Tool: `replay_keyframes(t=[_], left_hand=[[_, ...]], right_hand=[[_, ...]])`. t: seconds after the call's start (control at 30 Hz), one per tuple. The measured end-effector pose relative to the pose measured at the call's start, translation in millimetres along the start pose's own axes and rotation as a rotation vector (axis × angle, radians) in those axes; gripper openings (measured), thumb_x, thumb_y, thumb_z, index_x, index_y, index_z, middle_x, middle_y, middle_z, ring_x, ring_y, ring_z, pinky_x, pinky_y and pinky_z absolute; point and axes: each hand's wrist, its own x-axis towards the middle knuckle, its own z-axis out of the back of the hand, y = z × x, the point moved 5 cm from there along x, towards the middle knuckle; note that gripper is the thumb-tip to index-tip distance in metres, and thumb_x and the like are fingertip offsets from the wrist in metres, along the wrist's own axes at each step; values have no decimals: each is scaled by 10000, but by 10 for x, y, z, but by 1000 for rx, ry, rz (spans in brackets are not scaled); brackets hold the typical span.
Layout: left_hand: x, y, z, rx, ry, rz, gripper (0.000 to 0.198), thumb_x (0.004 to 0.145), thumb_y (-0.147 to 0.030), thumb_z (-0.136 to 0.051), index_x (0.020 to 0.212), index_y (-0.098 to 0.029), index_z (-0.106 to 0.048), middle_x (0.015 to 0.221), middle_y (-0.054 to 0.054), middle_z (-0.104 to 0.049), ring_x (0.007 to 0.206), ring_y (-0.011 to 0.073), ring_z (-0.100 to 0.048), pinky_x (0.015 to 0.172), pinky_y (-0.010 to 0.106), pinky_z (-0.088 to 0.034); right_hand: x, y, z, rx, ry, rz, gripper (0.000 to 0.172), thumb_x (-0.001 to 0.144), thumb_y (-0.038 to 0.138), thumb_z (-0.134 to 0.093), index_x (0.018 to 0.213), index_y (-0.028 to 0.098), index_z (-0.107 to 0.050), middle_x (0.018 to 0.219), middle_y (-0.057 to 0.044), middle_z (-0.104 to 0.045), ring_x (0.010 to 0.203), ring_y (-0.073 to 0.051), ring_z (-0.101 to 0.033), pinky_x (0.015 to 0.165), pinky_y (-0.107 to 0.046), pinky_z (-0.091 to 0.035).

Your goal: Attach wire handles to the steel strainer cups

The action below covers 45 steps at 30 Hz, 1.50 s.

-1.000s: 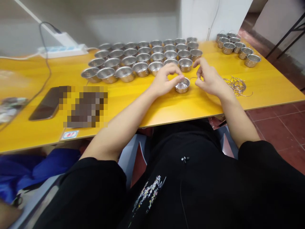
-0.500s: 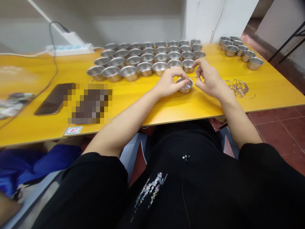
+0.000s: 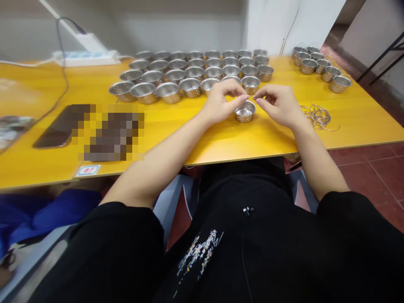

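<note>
One small perforated metal cup (image 3: 245, 114) stands upright on the yellow table (image 3: 362, 113), in front of rows of similar cups (image 3: 168, 92). At its rim, the left hand (image 3: 222, 102) and right hand (image 3: 280, 104) curl, thumb and forefinger tips close together; whether they pinch anything, I cannot tell. Tangled wires (image 3: 319, 118) lie beside the right wrist.

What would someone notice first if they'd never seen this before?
Probably the rows of shiny round metal cups lined up along the far side of the long yellow table. Next, the eye would likely go to the bare left hand and bare right hand, fingertips close together by the far rim of a small silver cup with holes. A tangle of thin metal wires lies to their right.
</note>
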Motion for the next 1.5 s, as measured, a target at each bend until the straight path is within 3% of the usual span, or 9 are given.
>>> replay_keyframes(t=[0.13, 0.3, 0.43, 0.57, 0.67, 0.8, 1.1, 1.37, 1.5], left_hand=[[-1, -46, 27, -24, 17, 3, 849, 1021, -1141, -785, 1064, -297, -862, 1150, 139, -876, 1181, 408, -829, 1175, 645, -689], [-34, 76, 42, -108, 93, 131, 1041, 920, -1150, -901, 1548, -327, -794, 1592, 173, -817, 1578, 501, -750, 1300, 662, -631], [-113, 296, -21, -81, 209, 218, 1177, 830, -943, -1110, 1741, -347, -662, 1750, 201, -731, 1678, 523, -671, 1393, 699, -579], [-180, 511, -107, -48, 314, 268, 1426, 591, -723, -1271, 1772, -263, -619, 1583, 219, -778, 1522, 560, -778, 1395, 777, -598], [-178, 570, -97, -58, 312, 280, 1246, 642, -644, -1242, 1679, -245, -680, 1471, 178, -813, 1451, 559, -822, 1379, 807, -617], [-133, 484, -30, -89, 269, 236, 1106, 663, -577, -1215, 1607, -252, -737, 1727, 203, -746, 1642, 562, -733, 1470, 733, -575], [-63, 509, -27, -27, 249, 152, 1158, 708, -494, -1133, 1765, -246, -729, 1925, 207, -659, 1825, 557, -594, 1593, 725, -447], [-45, 505, 0, 14, 286, 131, 1172, 729, -542, -1155, 1791, -273, -739, 1910, 188, -688, 1800, 567, -602, 1576, 749, -436], [-38, 514, -2, 21, 294, 112, 1217, 731, -625, -1164, 1808, -268, -725, 1917, 191, -686, 1810, 570, -587, 1587, 749, -410]], right_hand=[[22, -15, 21, 183, -31, 25, 227, 1129, 470, -972, 1175, 262, -895, 1046, -92, -863, 953, -351, -851, 903, -509, -755], [208, 326, 434, 206, -48, 209, 289, 1083, 377, -1106, 965, 268, -866, 810, -47, -792, 748, -287, -802, 762, -436, -723], [645, 524, 633, 222, -20, 341, 503, 1132, 690, -1036, 881, 313, -816, 856, -97, -839, 746, -300, -792, 721, -487, -693], [1028, 199, 290, 416, 66, 239, 747, 990, 1018, -935, 787, 323, -753, 761, -103, -779, 632, -275, -688, 646, -482, -661], [1072, -225, -40, 535, 99, 63, 734, 1019, 927, -977, 741, 313, -687, 710, -65, -731, 617, -261, -662, 657, -444, -692], [961, -513, -201, 658, 159, 1, 711, 1103, 793, -975, 716, 283, -666, 722, -52, -691, 603, -227, -619, 663, -397, -699], [841, -326, -241, 654, 245, -15, 719, 1096, 605, -1039, 704, 279, -532, 670, -27, -614, 617, -225, -629, 562, -313, -588], [867, -487, -227, 579, 240, -4, 681, 1093, 549, -1042, 682, 274, -573, 678, -20, -644, 607, -197, -592, 569, -316, -578], [883, -492, -292, 562, 281, 79, 638, 1191, 544, -941, 728, 266, -603, 679, -15, -637, 634, -197, -632, 603, -306, -571]])
